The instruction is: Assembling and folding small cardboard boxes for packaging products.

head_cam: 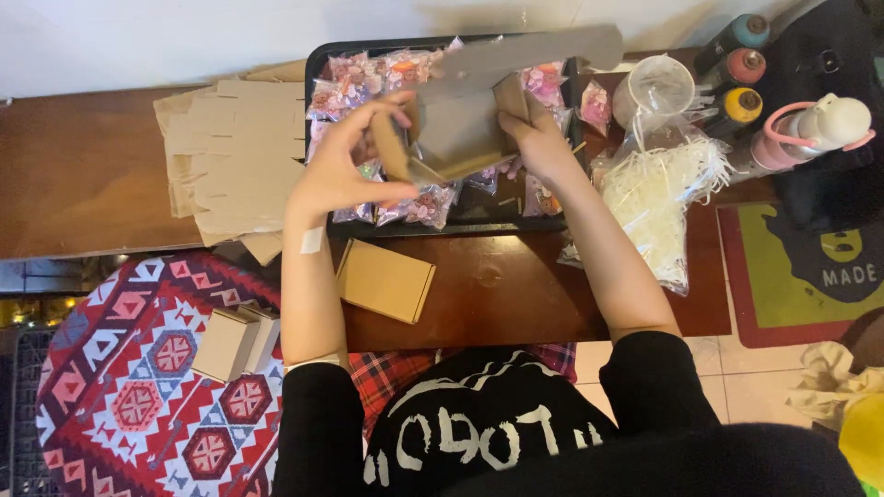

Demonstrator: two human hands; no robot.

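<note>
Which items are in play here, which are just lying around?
In play: part-folded cardboard box held by left hand and right hand; stack of flat box blanks; finished boxes; tray of pink packets.
Lying about: spray cans; pink bottle; shredded paper bag; patterned cushion.

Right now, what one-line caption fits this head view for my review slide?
Both hands, left hand and right hand, fold a cardboard box above a black tray of small packets.

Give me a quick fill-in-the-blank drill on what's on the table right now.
Both hands, the left hand and the right hand, fold a brown ____ box.
The finished box lies on the ____ table.
The black tray holds small ____ packets.

Missing words: cardboard; wooden; pink
</note>
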